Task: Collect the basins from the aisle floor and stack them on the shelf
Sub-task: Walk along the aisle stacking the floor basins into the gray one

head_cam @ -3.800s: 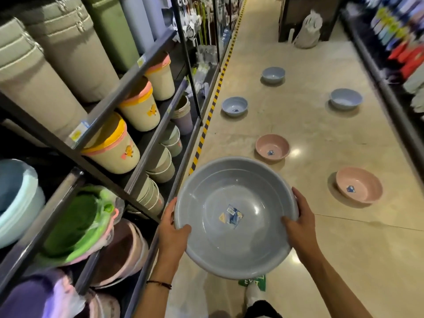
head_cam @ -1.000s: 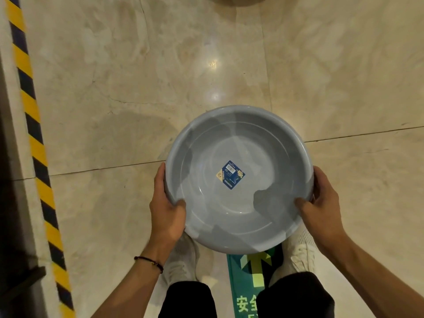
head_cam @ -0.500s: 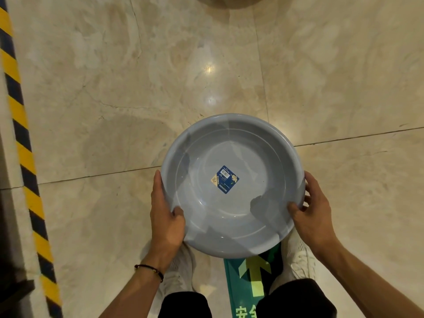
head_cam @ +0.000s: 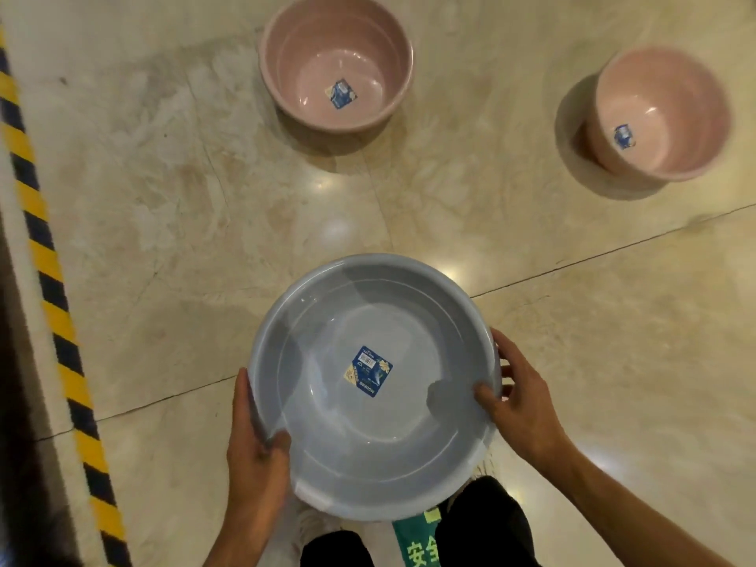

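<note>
Grey plastic basin (head_cam: pixel 374 386) is being held level above the floor (head_cam: pixel 184 206), in front of the person's legs; left hand (head_cam: pixel 255 448) is clamping the near-left rim, thumb inside; right hand (head_cam: pixel 517 403) is gripping the right rim, fingers (head_cam: pixel 505 368) wrapping underneath; likely light, stiff, smooth-walled and a bit slippery, so opposite rim edges are the sensible hold; two pink basins (head_cam: pixel 337 71) (head_cam: pixel 658 116) are sitting on the floor ahead, well apart; striped tape (head_cam: pixel 61 321) is running along the left.
</note>
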Tool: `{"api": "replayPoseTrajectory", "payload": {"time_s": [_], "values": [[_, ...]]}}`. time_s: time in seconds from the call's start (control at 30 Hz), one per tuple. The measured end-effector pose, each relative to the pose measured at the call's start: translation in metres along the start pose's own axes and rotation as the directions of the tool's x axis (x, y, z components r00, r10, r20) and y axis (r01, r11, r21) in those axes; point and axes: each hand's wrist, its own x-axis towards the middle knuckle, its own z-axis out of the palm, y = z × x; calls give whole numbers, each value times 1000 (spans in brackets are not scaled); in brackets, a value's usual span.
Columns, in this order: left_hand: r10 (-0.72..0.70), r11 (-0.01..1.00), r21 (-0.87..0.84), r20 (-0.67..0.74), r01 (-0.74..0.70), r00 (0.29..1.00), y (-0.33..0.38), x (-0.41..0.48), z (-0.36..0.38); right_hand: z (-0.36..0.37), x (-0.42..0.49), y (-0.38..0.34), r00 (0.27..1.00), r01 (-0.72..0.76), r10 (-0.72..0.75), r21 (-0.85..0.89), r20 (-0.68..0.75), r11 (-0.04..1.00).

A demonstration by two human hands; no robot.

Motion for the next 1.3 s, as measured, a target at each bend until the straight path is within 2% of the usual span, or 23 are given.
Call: {"api": "replayPoseTrajectory", "payload": {"time_s": [0.23,0.47,0.7,0.77,0.87,1.03,1.3], "values": [[93,996,5,81,-93,992,145,-73,-30,-100,-65,-115,983,-7,15,45,-181,999],[208,978,-26,114,-206,971,291,-169,-78,-195,-169,-252,910,90,-26,136,-413,987],[388,921,-92,165,-378,907,413,-267,-136,-264,-275,-368,846,209,-48,247,-531,946],[422,906,-123,174,-405,890,439,-292,-145,-278,-304,-390,820,208,-15,273,-572,939],[446,892,-167,174,-420,878,468,-325,-150,-296,-336,-407,788,197,61,345,-613,918],[443,893,-197,220,-405,869,497,-367,-140,-335,-365,-414,742,182,112,359,-661,915],[435,900,-174,339,-399,834,535,-406,-65,-418,-371,-384,696,163,191,411,-692,897]]}}
